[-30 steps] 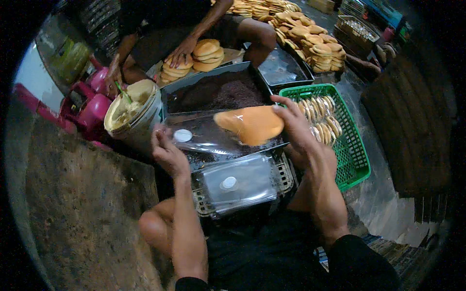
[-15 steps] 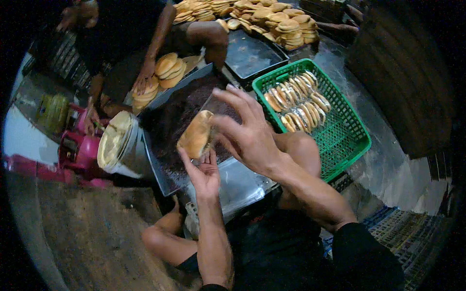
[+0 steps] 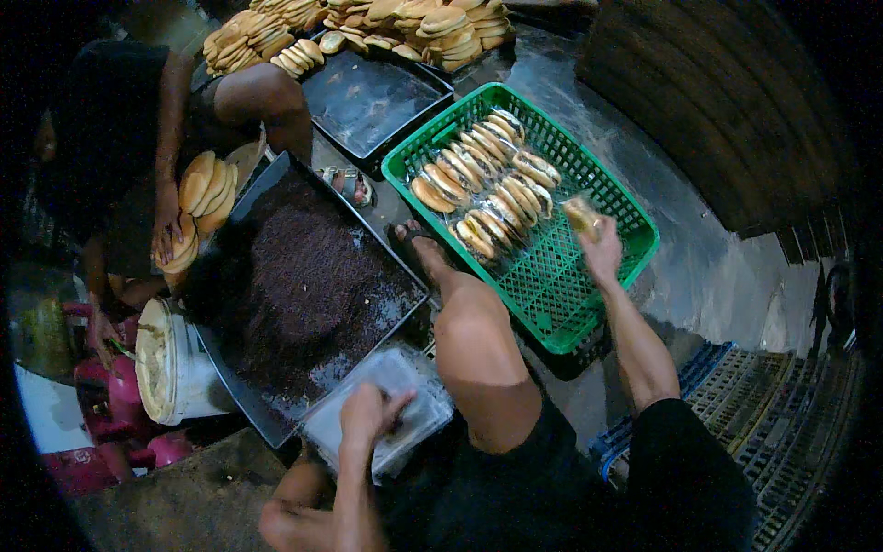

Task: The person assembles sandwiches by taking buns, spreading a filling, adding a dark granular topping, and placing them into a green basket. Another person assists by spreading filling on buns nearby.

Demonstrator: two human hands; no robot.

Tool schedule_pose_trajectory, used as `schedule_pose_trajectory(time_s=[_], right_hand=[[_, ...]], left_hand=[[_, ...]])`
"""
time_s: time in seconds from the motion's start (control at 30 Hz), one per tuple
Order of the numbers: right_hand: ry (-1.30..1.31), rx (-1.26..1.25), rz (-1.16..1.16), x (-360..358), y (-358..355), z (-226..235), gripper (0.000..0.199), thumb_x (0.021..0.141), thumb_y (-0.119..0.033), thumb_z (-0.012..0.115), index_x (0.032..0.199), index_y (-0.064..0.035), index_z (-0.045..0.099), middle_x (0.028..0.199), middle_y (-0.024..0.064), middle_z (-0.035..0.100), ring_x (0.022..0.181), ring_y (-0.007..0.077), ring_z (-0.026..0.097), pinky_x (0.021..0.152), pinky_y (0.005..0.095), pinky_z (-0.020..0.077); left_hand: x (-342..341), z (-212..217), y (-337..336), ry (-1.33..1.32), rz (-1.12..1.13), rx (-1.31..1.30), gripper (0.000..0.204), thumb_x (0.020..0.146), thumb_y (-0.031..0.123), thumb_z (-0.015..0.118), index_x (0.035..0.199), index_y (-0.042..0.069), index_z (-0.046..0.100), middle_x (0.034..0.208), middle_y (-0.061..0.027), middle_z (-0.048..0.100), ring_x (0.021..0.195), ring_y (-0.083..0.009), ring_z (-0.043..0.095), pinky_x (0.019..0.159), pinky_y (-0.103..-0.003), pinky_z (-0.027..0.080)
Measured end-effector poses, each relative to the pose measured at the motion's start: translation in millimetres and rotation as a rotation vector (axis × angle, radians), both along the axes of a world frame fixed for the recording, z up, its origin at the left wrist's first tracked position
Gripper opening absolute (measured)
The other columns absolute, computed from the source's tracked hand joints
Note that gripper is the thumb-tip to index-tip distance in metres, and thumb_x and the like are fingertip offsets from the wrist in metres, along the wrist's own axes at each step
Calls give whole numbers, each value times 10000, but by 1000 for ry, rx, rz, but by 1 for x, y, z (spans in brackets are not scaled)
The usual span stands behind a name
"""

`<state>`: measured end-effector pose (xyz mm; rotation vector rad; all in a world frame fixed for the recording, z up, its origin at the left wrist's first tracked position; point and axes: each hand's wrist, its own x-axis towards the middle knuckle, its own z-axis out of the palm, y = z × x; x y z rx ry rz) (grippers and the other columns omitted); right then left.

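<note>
The person's right hand (image 3: pixel 602 250) reached out over the green plastic lattice basket (image 3: pixel 589 294), its fingers closed around a small bun wrapped in clear plastic (image 3: pixel 581 214). The wrapped bun hung above the basket's bare right part, just beside the two rows of wrapped filled buns (image 3: pixel 483 184) that lay in the basket's far-left half. The left hand (image 3: pixel 368 416) rested on a stack of clear plastic bags (image 3: pixel 405 405) by the person's left knee, its fingers bent and pressed onto the top bag; whether they pinched a bag could not be told. Just left of the stack lay a wide dark metal tray heaped with dark brown sprinkles (image 3: pixel 303 276). A white plastic bucket of pale spread (image 3: pixel 170 363) stood at the tray's left edge. Across the tray, another person's hand (image 3: pixel 167 235) rested on a row of plain round buns (image 3: pixel 198 198). More buns (image 3: pixel 368 23) were piled beyond an empty dark baking tray (image 3: pixel 368 97).
</note>
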<state>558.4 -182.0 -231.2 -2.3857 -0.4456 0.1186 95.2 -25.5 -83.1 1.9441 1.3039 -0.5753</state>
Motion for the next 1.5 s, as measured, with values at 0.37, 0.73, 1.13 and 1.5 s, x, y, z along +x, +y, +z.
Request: schedule_pose_trajectory(time_s=[0.37,0.73,1.13,1.5], right_hand=[[-597,211,892,-34,263,237,559,854,-449,691,1228,-46,587,1204,215,612,1102,380,595,921,444,493],[568,588,1383,-344,137,293,144,990,-163,540,972,-22,565,839,117,671,732,207,678,620,319,541],[1000,708,795,-362,67,214,190,977,-239,597,935,-63,540,743,23,560,549,102,530,455,238,424],[550,567,1131,-384,203,214,343,969,-289,600,1165,-16,532,1019,127,627,953,212,628,770,325,518]], left_hand=[[-38,-4,-20,-297,155,-46,499,895,465,669,721,-2,678,651,-140,674,504,-234,630,541,-381,483],[-62,74,-29,-1045,967,129,410,945,399,621,988,-5,677,835,-126,713,693,-250,697,648,-364,563],[-85,78,-1,-1603,1299,-9,272,927,309,681,902,40,646,803,-54,678,658,-141,652,567,-276,555],[-207,139,83,-1232,1168,591,498,950,483,593,807,7,618,705,-89,650,422,-143,545,404,-281,450]])
